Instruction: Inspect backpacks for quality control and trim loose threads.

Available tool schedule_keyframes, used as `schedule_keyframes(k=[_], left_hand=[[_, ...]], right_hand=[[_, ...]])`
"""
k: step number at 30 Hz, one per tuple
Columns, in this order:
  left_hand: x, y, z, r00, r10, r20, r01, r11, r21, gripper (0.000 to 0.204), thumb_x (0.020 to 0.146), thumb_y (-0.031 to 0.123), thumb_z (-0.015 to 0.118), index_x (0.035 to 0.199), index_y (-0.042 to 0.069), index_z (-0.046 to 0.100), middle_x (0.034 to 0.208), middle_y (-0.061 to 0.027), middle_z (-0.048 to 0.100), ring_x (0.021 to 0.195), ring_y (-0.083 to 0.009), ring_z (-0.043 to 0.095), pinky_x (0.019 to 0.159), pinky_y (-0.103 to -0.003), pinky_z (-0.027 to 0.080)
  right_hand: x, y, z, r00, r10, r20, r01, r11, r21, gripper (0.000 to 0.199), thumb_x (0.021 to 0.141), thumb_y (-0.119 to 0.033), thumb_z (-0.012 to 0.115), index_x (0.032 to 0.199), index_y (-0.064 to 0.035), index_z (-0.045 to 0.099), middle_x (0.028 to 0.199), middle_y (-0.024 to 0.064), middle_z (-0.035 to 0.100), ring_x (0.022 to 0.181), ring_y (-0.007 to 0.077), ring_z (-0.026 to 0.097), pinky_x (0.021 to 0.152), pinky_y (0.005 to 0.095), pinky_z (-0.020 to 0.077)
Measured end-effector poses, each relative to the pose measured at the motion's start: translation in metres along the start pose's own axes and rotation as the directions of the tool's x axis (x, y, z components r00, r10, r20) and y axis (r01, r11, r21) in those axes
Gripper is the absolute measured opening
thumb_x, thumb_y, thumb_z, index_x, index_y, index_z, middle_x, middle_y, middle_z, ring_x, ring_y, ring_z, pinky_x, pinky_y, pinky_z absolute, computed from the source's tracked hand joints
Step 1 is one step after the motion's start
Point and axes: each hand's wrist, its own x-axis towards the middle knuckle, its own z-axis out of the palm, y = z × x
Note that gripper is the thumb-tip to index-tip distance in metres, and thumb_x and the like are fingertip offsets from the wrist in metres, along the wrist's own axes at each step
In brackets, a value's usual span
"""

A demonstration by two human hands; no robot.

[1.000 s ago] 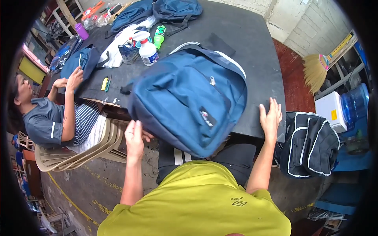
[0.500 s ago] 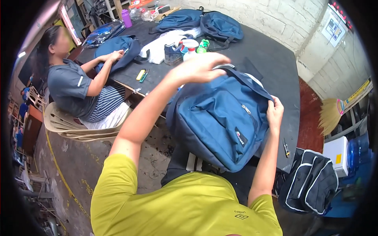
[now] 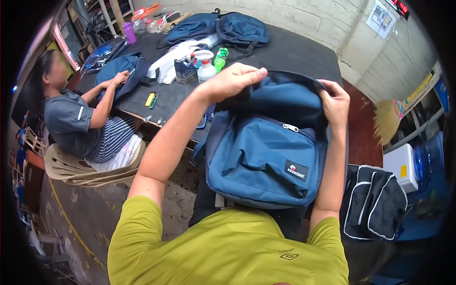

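Note:
A blue backpack [image 3: 266,156] faces me, resting between my lap and the table edge. Its main compartment gapes wide, showing dark lining. At the left of the mouth, my left hand [image 3: 237,81] is closed on the rim, fingers partly hidden behind the fabric. My right hand [image 3: 335,103] pinches the rim's right side, thumb toward the inside. Across the front pocket runs a zipper with a metal pull [image 3: 290,128]; below it sits a dark label patch [image 3: 296,169].
On the black table [image 3: 294,54] stand a spray bottle [image 3: 206,70] and a green bottle [image 3: 220,60], with more blue backpacks [image 3: 243,28] behind. A seated co-worker [image 3: 71,102] handles another blue backpack [image 3: 116,71]. A yellow cutter [image 3: 150,99] lies nearby; a black bag [image 3: 375,202] stands at right.
My left hand has come down onto the backpack's rim. The backpack has turned more upright and its mouth has spread open. My right hand has risen along the edge.

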Motion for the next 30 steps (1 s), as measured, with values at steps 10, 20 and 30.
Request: schedule_keyframes(k=[10, 20, 30], left_hand=[[-0.012, -0.012, -0.034, 0.986, -0.167, -0.028, 0.118, 0.799, -0.59, 0.041, 0.11, 0.04, 0.072, 0.12, 0.0, 0.076, 0.108, -0.0084, 0.082, 0.091, -0.0147, 0.078, 0.085, -0.031, 0.064], [-0.03, 0.011, -0.019, 0.995, -0.029, -0.093, -0.045, 0.709, -0.704, 0.03, 0.112, 0.032, 0.068, 0.119, 0.004, 0.077, 0.108, -0.0057, 0.081, 0.091, -0.0114, 0.077, 0.078, -0.025, 0.062], [-0.012, -0.056, -0.016, 0.976, -0.079, 0.203, 0.204, 0.66, -0.723, 0.038, 0.116, 0.029, 0.06, 0.14, 0.0, 0.07, 0.134, -0.011, 0.076, 0.117, -0.0169, 0.075, 0.103, -0.035, 0.061]], right_hand=[[-0.034, -0.012, -0.01, 0.771, 0.323, 0.549, -0.614, 0.147, 0.776, 0.038, 0.114, -0.036, 0.064, 0.116, -0.0002, 0.077, 0.107, 0.0114, 0.082, 0.089, 0.0198, 0.08, 0.079, 0.0342, 0.067], [-0.016, -0.01, -0.022, 0.741, 0.158, 0.653, -0.664, 0.314, 0.678, 0.056, 0.119, -0.048, 0.047, 0.126, -0.0009, 0.076, 0.112, 0.0138, 0.082, 0.096, 0.0216, 0.078, 0.088, 0.0372, 0.0639], [-0.001, -0.007, -0.017, 0.951, -0.032, 0.308, -0.296, 0.196, 0.935, 0.048, 0.122, -0.033, 0.043, 0.131, 0.0065, 0.07, 0.118, 0.0207, 0.08, 0.1, 0.0276, 0.08, 0.092, 0.0405, 0.0668]])
